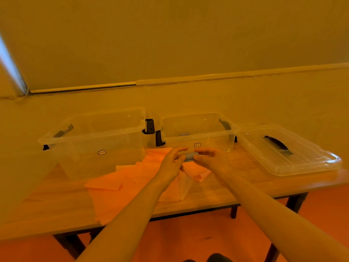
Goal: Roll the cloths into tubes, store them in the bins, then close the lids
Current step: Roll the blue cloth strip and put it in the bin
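Grey rolled cloth (189,156): held as a short tube between both hands, in the air just before the smaller clear bin (198,132). Left hand (172,163) and right hand (211,159) each pinched one end, fingers (181,149) curled round it. Judged light, soft, liable to unroll; best gripped at both ends. Orange cloths (120,182) lay loose on the table (56,205) below. Larger clear bin (94,140) stood left; lid (289,150) lay right.

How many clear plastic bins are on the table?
2: a larger bin at the left, a smaller bin right of it, behind the hands. A separate lid lies at the far right.
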`<move>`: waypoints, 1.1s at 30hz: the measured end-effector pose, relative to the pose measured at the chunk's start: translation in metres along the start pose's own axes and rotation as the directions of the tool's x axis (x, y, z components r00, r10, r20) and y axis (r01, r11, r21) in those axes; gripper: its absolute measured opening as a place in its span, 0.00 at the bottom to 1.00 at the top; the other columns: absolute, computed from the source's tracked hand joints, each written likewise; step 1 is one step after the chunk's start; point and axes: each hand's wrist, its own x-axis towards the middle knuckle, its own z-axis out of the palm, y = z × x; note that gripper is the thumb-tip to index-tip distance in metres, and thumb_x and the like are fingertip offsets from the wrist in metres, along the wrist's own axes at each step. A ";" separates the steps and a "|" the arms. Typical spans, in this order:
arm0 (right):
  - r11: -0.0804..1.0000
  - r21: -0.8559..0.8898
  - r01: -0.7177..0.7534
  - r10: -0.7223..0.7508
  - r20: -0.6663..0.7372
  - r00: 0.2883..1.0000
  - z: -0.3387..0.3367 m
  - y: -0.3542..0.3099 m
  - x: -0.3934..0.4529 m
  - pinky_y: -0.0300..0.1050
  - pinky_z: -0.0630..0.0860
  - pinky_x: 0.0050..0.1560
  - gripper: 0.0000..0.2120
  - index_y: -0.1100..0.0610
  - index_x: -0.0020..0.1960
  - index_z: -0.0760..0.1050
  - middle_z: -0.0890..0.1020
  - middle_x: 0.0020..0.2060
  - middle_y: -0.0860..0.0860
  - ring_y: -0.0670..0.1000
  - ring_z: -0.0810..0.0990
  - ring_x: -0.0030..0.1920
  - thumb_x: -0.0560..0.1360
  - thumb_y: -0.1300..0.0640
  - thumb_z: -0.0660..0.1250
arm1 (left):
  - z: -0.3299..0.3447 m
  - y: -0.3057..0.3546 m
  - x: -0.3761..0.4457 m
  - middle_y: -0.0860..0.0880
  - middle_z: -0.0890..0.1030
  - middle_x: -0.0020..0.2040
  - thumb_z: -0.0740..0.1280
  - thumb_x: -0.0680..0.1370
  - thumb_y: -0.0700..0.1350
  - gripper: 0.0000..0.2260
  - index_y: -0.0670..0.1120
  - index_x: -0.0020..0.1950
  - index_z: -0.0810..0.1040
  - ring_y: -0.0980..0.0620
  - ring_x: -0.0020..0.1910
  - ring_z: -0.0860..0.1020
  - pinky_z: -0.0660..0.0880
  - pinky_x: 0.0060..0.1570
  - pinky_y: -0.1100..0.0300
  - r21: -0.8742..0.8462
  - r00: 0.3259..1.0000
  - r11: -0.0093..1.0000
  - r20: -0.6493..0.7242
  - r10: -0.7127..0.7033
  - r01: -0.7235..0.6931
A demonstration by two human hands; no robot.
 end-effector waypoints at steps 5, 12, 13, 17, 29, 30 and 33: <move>0.999 -0.020 0.028 -0.029 -0.059 0.998 0.002 -0.004 0.012 0.38 0.81 0.43 0.13 0.65 0.57 0.79 0.81 0.51 0.58 0.51 0.81 0.46 0.72 0.67 0.71 | 0.001 0.001 0.014 0.49 0.78 0.50 0.60 0.82 0.42 0.13 0.50 0.65 0.74 0.56 0.35 0.74 0.67 0.28 0.73 0.043 0.999 0.998 -0.009 0.040 -0.039; 0.986 -0.136 0.092 -0.111 -0.140 0.984 0.002 -0.022 0.067 0.37 0.78 0.39 0.11 0.66 0.54 0.79 0.81 0.45 0.59 0.48 0.79 0.38 0.71 0.69 0.72 | 0.006 0.007 0.073 0.48 0.78 0.53 0.61 0.81 0.41 0.13 0.47 0.65 0.74 0.53 0.46 0.78 0.73 0.40 0.65 0.032 0.997 0.998 -0.049 0.054 -0.052; 0.982 -0.161 0.101 -0.126 -0.151 0.980 0.002 -0.024 0.080 0.39 0.78 0.40 0.11 0.65 0.53 0.79 0.81 0.45 0.59 0.49 0.79 0.38 0.71 0.68 0.72 | 0.007 0.009 0.087 0.47 0.78 0.53 0.61 0.81 0.41 0.12 0.47 0.65 0.74 0.51 0.49 0.78 0.75 0.45 0.60 0.042 0.997 0.998 -0.057 0.050 -0.048; 0.969 -0.221 0.108 -0.151 -0.189 0.970 -0.001 -0.031 0.140 0.48 0.78 0.49 0.10 0.63 0.53 0.80 0.82 0.47 0.59 0.53 0.80 0.44 0.71 0.65 0.73 | 0.014 0.012 0.155 0.45 0.78 0.52 0.62 0.80 0.39 0.10 0.43 0.61 0.75 0.50 0.47 0.78 0.77 0.55 0.47 0.041 0.995 0.999 -0.099 0.009 -0.005; 0.950 -0.278 -0.143 0.085 -0.213 0.973 -0.024 0.001 0.321 0.54 0.79 0.55 0.17 0.66 0.53 0.78 0.81 0.44 0.62 0.58 0.81 0.47 0.67 0.64 0.78 | 0.053 -0.042 0.338 0.43 0.80 0.53 0.63 0.77 0.35 0.11 0.44 0.57 0.78 0.43 0.51 0.79 0.76 0.47 0.53 0.271 0.994 0.957 -0.059 -0.092 0.105; 0.943 -0.286 -0.172 0.112 -0.215 0.970 -0.025 0.007 0.332 0.57 0.78 0.56 0.17 0.66 0.52 0.78 0.81 0.46 0.63 0.60 0.81 0.49 0.67 0.64 0.78 | 0.056 -0.048 0.347 0.44 0.79 0.54 0.63 0.77 0.35 0.12 0.44 0.59 0.78 0.44 0.53 0.79 0.74 0.47 0.55 0.304 0.994 0.946 -0.035 -0.106 0.112; 0.921 -0.298 -0.249 0.190 -0.214 0.958 -0.026 0.023 0.353 0.60 0.77 0.57 0.18 0.67 0.54 0.77 0.80 0.48 0.64 0.63 0.80 0.54 0.67 0.65 0.78 | 0.060 -0.067 0.367 0.42 0.78 0.58 0.63 0.77 0.34 0.15 0.43 0.62 0.76 0.44 0.57 0.77 0.71 0.46 0.59 0.374 0.987 0.919 0.046 -0.152 0.124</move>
